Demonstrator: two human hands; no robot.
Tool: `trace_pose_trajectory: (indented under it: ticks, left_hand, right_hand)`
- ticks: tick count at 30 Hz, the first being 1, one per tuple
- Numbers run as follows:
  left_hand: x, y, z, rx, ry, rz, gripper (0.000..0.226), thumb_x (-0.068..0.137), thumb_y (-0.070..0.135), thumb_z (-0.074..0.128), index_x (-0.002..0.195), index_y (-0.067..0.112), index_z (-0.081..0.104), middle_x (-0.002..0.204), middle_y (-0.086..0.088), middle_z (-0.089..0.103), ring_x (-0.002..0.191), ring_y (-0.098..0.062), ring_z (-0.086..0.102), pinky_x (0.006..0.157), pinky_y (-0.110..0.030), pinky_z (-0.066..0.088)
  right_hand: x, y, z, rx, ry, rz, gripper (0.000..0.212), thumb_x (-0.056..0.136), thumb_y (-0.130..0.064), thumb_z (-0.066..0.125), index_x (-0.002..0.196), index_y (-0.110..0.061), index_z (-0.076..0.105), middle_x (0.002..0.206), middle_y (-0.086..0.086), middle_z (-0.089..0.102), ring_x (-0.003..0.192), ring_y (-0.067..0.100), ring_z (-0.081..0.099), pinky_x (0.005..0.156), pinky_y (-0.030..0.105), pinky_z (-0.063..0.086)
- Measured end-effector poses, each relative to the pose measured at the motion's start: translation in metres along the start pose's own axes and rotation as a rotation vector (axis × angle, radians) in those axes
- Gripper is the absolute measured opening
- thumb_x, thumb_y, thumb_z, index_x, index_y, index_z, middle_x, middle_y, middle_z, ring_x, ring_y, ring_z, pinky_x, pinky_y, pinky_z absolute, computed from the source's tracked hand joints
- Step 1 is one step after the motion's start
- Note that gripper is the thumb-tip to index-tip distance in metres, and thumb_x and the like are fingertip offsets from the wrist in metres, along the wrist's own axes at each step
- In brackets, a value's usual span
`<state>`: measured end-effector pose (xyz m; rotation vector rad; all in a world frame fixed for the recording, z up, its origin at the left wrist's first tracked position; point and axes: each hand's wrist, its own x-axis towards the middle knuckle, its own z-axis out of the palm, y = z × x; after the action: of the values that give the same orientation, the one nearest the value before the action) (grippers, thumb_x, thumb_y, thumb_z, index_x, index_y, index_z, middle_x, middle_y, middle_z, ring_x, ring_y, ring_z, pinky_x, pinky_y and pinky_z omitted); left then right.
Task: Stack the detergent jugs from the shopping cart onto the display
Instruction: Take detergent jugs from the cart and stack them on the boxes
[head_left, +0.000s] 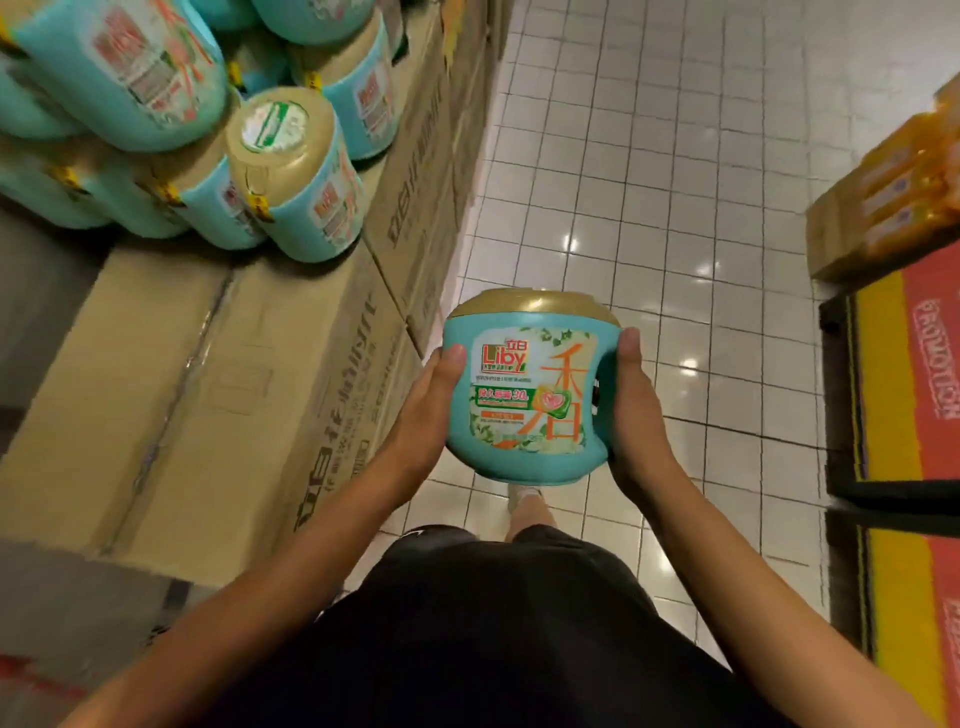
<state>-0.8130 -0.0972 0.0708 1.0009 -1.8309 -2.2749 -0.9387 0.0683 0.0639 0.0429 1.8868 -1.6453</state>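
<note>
gripping the teal jug (530, 395) between them, left hand (431, 410) and right hand (636, 410) clasp its sides.

Even indoor light, wide-angle bend.
Lamp reflections glint white on the glossy floor tiles (675, 156); the stacked jugs (119, 67) at upper left smear with blur, the held jug (530, 395) label reads sharp, and straight lines curve toward the edges.

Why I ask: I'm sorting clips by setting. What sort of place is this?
Likely a supermarket aisle: identical jugs stacked on printed cartons, a tiled floor, and a red-and-yellow "promotion" banner opposite.
</note>
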Motion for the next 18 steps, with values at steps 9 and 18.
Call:
trace_pose_trajectory:
  ticks: [9,18]
  left_hand:
    - [0.036,0.084,-0.023,-0.268,0.392,0.173,0.084,0.090,0.077,0.056,0.150,0.018,0.052,0.133,-0.006,0.073,0.121,-0.025,0.072,0.092,-0.037,0.062]
    - [0.058,0.125,-0.078,-0.340,0.621,0.394,0.115,0.062,0.060,0.096,0.151,0.014,0.039,0.138,-0.010,0.069,0.124,-0.032,0.069,0.093,-0.044,0.062]
  right_hand:
    - [0.118,-0.132,0.080,-0.153,-0.498,-0.129,0.072,0.108,-0.067,0.021,0.118,-0.015,0.070,0.116,0.021,0.073,0.113,0.043,0.070,0.100,0.060,0.056]
    - [0.177,-0.202,0.189,-0.275,-0.836,-0.408,0.070,0.102,-0.077,0.027,0.132,-0.026,0.065,0.129,0.001,0.073,0.125,0.021,0.069,0.111,0.054,0.052]
